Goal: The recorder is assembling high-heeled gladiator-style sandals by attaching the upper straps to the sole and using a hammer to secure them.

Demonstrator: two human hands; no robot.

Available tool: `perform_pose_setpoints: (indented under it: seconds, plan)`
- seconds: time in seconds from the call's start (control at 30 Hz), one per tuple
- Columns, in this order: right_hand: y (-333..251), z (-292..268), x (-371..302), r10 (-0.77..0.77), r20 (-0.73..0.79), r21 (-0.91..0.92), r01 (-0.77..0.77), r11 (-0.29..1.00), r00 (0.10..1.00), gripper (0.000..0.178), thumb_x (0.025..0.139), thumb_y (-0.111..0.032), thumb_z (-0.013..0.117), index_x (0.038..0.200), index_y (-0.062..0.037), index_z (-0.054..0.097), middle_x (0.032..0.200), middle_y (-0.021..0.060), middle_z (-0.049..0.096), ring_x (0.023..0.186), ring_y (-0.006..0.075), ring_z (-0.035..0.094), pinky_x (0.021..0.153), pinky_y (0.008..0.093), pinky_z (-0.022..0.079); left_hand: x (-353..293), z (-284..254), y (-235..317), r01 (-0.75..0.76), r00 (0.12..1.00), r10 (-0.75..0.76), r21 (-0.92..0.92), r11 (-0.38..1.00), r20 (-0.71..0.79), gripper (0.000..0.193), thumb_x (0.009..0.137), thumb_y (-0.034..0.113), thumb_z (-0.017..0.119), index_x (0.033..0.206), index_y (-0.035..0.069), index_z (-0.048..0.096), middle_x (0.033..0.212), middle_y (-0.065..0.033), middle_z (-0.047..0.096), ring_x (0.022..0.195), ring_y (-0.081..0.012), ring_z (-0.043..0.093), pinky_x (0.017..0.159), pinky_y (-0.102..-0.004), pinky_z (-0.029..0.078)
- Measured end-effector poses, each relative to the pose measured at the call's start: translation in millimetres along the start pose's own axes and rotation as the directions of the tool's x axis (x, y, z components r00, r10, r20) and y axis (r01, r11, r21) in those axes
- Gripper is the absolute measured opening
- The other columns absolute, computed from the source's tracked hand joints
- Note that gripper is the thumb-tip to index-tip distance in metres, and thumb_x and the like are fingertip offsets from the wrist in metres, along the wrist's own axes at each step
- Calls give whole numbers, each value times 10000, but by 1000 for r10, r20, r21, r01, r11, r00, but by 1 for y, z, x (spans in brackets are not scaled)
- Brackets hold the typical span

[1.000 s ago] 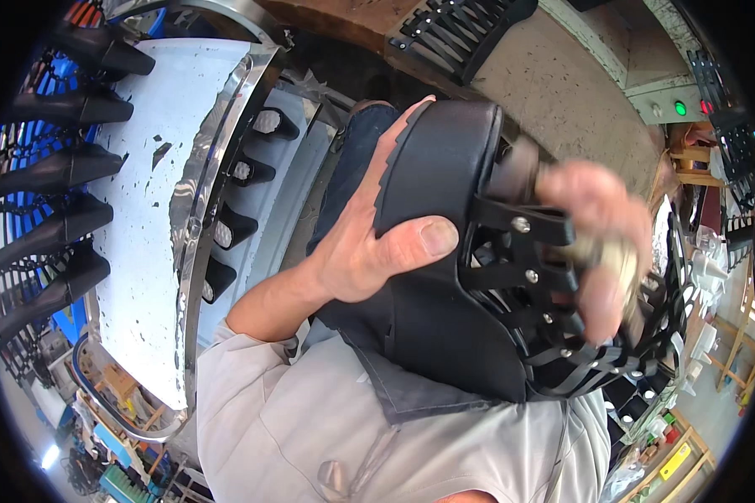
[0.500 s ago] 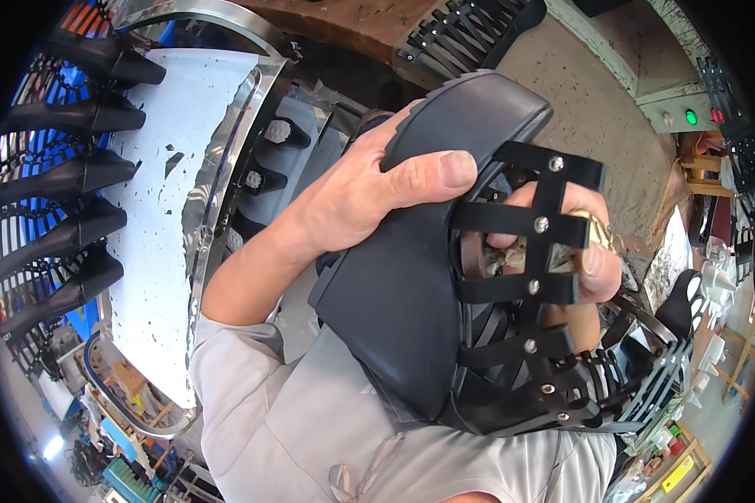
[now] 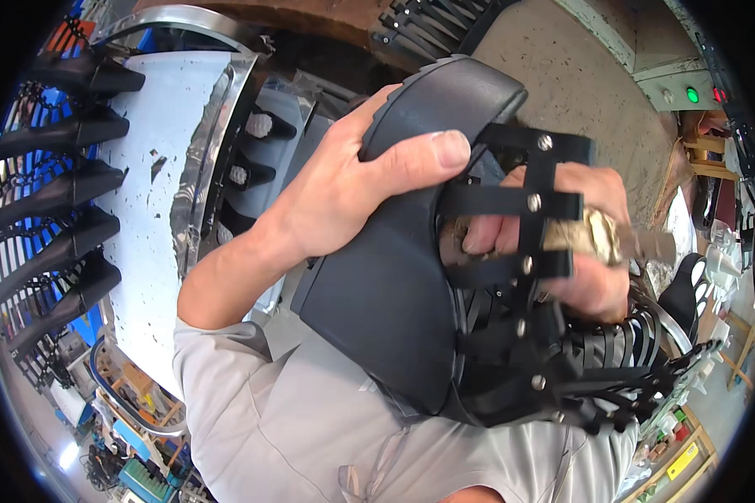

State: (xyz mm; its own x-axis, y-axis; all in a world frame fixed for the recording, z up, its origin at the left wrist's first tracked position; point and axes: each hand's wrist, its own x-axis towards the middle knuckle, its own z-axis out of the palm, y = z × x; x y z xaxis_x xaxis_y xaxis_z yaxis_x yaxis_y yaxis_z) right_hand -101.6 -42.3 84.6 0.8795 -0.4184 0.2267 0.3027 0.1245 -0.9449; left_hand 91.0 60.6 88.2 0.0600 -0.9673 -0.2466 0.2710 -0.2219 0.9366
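Note:
A large black strappy shoe [image 3: 377, 285] with a thick sole is held up in front of my chest. Its sole and heel side face me, and its riveted straps hang out to the right. My left hand [image 3: 331, 193] is closed round the sole, thumb pressed along the near face. Behind the straps, my right hand [image 3: 602, 189] is closed on a short tool [image 3: 596, 237] wrapped in shiny gold-coloured material. A blurred brownish end sticks out to its right. The straps partly hide the right fingers, and the tool's working end cannot be made out.
Several similar black shoes [image 3: 75, 126] hang in a row at the left, over a white panel [image 3: 151, 226] with a metal rim. More dark shoes [image 3: 264, 126] sit beside it. Another strappy shoe [image 3: 440, 29] lies at the far edge, near a worn brown worktop [image 3: 587, 80].
The shoe and my left hand have shifted slightly left. My right hand has turned behind the straps, so more of the gold-wrapped tool shows.

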Motion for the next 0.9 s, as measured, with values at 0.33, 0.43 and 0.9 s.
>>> perform_pose_setpoints:
  seconds: [0.33,0.43,0.9]
  plan:
    - [18,-7,-26,76,222,350,-152,924,972,320,682,-172,648,868,87,643,877,254,656,773,285,659,729,339,532,-10,-2,-18,13,995,-21,-89,996,-93,500,877,365,633,1200,-4,532,1037,-53,599,950,-113,549,856,-252,433]
    - [14,-6,-38,3,205,344,-75,936,979,338,688,-188,675,878,91,645,884,261,655,767,302,666,718,346,542,-14,3,-15,18,991,-35,-127,992,-129,483,883,350,632,1196,-5,537,1051,-56,604,959,-116,555,863,-251,437]
    - [10,33,-56,-453,-87,-20,453,891,887,309,786,-223,717,720,68,634,599,191,634,523,294,669,425,322,542,-18,-5,-20,79,973,-116,-189,979,-198,460,883,313,636,1195,-13,544,1030,-42,613,954,-110,568,880,-242,438]
